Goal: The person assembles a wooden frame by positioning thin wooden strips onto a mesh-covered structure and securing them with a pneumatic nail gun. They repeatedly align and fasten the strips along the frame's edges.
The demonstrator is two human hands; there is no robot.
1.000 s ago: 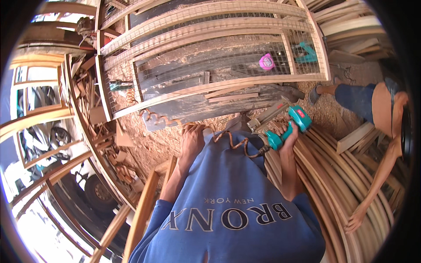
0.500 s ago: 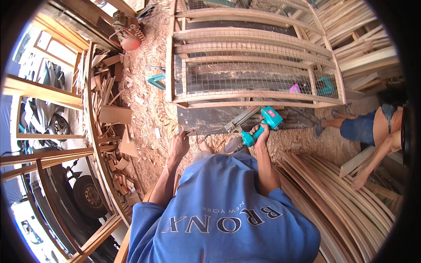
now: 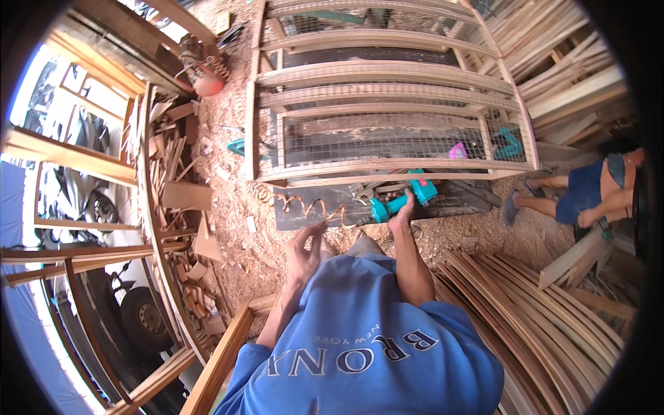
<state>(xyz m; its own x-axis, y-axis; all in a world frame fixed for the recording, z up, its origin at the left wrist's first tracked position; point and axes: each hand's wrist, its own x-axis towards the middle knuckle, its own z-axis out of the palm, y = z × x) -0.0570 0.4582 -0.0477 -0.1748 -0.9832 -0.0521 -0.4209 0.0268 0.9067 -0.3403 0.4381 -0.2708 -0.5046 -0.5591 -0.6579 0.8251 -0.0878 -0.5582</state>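
Note:
A teal nail gun (image 3: 423,191) is over the dark board, close to the near rail of the mesh-covered wooden frame (image 3: 387,164). My right hand (image 3: 402,213) grips it by the handle; some fingers are hidden behind it. An orange coiled air hose (image 3: 304,205) runs from the left toward the handle's end, where the joint is too small to make out. Left of the gun and just below the hose, my left hand (image 3: 303,250) has loosely bent fingers, apart, with nothing visible in them.
A dark board (image 3: 294,220) lies under the frame. Long wood strips (image 3: 532,311) are stacked at right, scraps (image 3: 190,197) at left. A red compressor (image 3: 207,83) stands far left. Another person (image 3: 584,197) is at the right. Teal tools (image 3: 508,144) and a pink object (image 3: 458,151) show through the mesh.
My left hand has let go of the orange hose and drawn back right and nearer to me. The nail gun has shifted slightly in my right hand, and the hose now stretches toward it.

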